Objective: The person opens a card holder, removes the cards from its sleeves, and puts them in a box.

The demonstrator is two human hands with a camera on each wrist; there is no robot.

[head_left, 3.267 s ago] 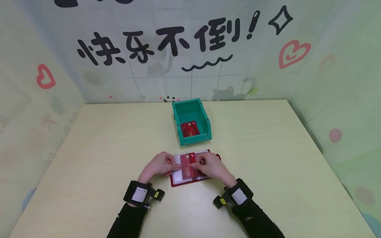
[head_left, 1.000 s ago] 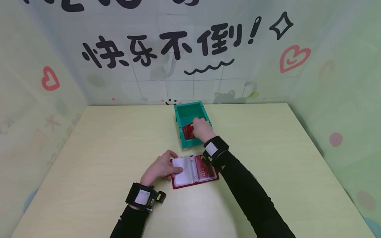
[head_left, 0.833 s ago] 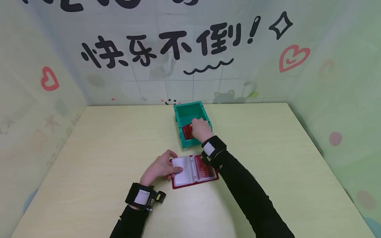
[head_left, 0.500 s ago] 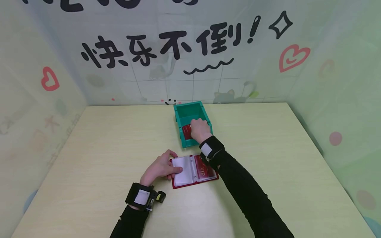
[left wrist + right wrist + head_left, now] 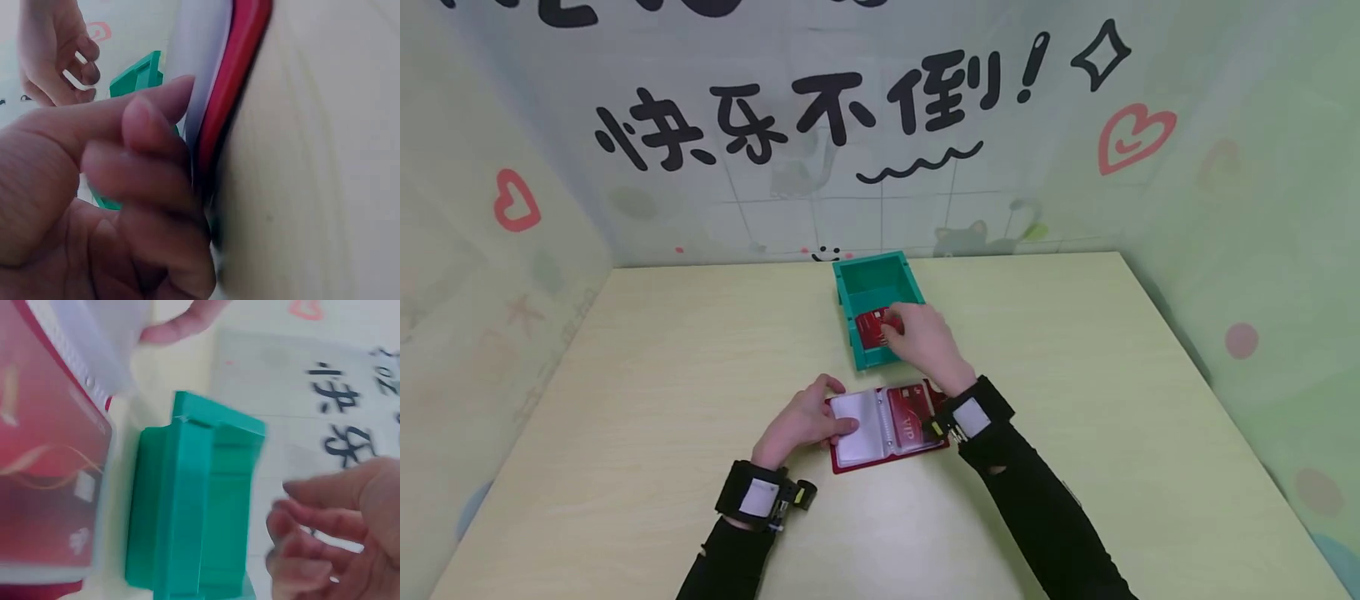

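Observation:
A small red ring-bound card album (image 5: pixel 859 446) lies open on the table. Its left sleeve looks plain white; the right one shows a red VIP card (image 5: pixel 907 414), partly covered by the wrist camera. My left hand (image 5: pixel 805 421) holds the album's left side, thumb (image 5: pixel 175 100) on the page and fingers curled by the edge. Beyond the album stands a teal bin (image 5: pixel 869 359) with red cards (image 5: pixel 869 329) near its front. Over the bin's right side is my right hand (image 5: pixel 925 337). Its fingers are loosely bent, and the right wrist view shows nothing between them.
The pale wooden table (image 5: pixel 700 350) is bordered by printed fabric walls (image 5: pixel 880 150) at the back and both sides. A black band with a camera (image 5: pixel 973 418) on the right wrist overhangs the album's right edge.
My right hand went from the album to the bin, reached down over the cards, and has now drawn back up and slightly right. The left hand stays at the album.

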